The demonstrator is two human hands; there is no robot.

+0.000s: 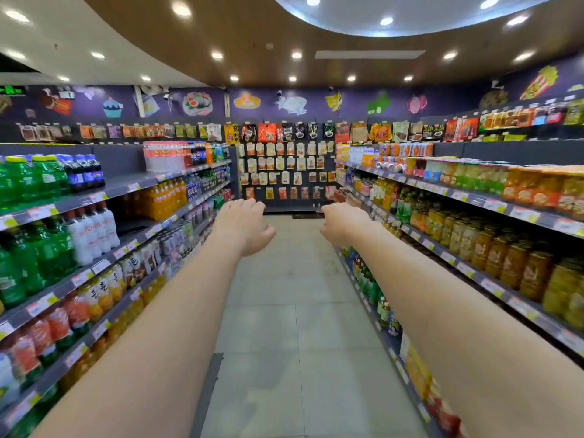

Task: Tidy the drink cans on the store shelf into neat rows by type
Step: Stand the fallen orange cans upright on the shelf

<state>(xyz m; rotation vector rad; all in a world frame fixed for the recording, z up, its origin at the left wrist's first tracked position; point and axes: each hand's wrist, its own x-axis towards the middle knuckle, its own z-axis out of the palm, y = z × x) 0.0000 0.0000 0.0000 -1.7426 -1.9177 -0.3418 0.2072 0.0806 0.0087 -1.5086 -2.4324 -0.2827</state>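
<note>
Two bare forearms stretch forward down a pale tiled aisle floor [284, 311]. The left hand [241, 227] and the right hand [343, 222] hover apart at mid-aisle, palms down, fingers loosely spread and curled, neither holding anything. On the left, grey metal shelves [126, 184] carry green plastic soda bottles [28, 181], dark cola bottles [83, 172] and orange drink bottles [164, 194]. On the right, grey shelves hold glass jars of yellow fruit [493, 254]. Silver drink cans [390, 166] lie on their sides on the upper right shelf, farther along. At the far end, a dark pegboard wall [284, 165] hangs with snack packets.
</note>
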